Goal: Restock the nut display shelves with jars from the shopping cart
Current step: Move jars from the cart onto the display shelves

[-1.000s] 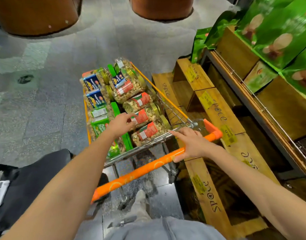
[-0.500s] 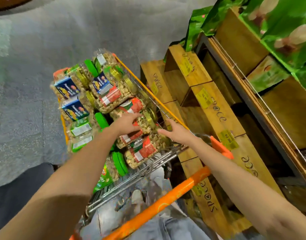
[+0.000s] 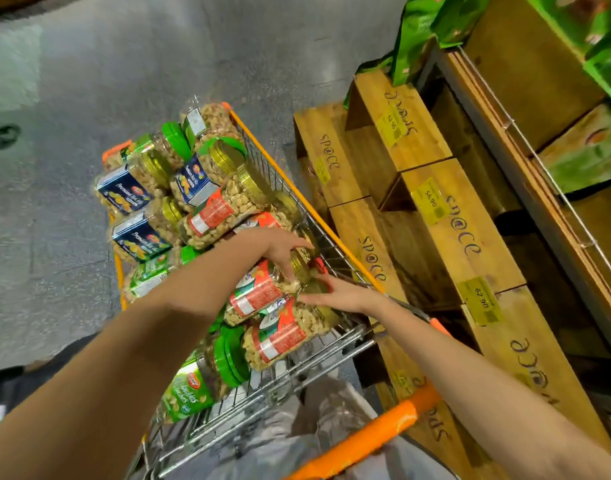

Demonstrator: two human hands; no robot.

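A wire shopping cart (image 3: 335, 237) with an orange rim holds several clear nut jars lying on their sides. In the cart's near right corner lies a red-labelled jar (image 3: 253, 294) with a gold lid. My left hand (image 3: 279, 249) reaches across it, fingers curled over the lid end. My right hand (image 3: 342, 294) comes in from the right with flat, spread fingers that touch the same jar's neck. Another red-labelled jar (image 3: 279, 337) lies just below. To the right stand stepped wooden display crates (image 3: 470, 244) with yellow price tags and nothing on them.
Blue-labelled jars (image 3: 124, 195) and green-lidded jars (image 3: 189, 393) fill the cart's left side. The orange cart handle (image 3: 376, 434) crosses near my legs. Green snack bags (image 3: 421, 32) sit on a wire-fronted wooden shelf at the upper right. Grey floor lies to the left.
My right hand left the orange handle and reached into the cart. My left hand slid right over the jars to the gold lid. The view leaned forward over the cart.
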